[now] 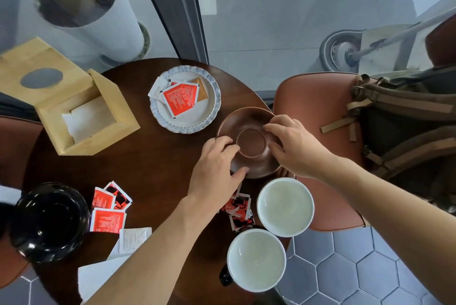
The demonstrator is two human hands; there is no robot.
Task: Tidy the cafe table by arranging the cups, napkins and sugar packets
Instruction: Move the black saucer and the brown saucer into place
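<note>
- The brown saucer [249, 141] sits on the round table [153, 164], just right of the white plate [212, 112] that holds sugar packets [180, 101].
- It looks hard, smooth and easy to break, so I think the rim is the best place to hold it.
- The left hand [217, 168] curls over the near edge, fingers bent and touching the saucer.
- The right hand [293, 146] rests on the right side, fingers spread across it.

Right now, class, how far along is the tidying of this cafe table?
Done: a few sugar packets lie on the white plate.
In hand: left hand and right hand both grip the brown saucer.
Left: loose packets by the black cup, more beside two white cups, and napkins at the table's near edge.
</note>
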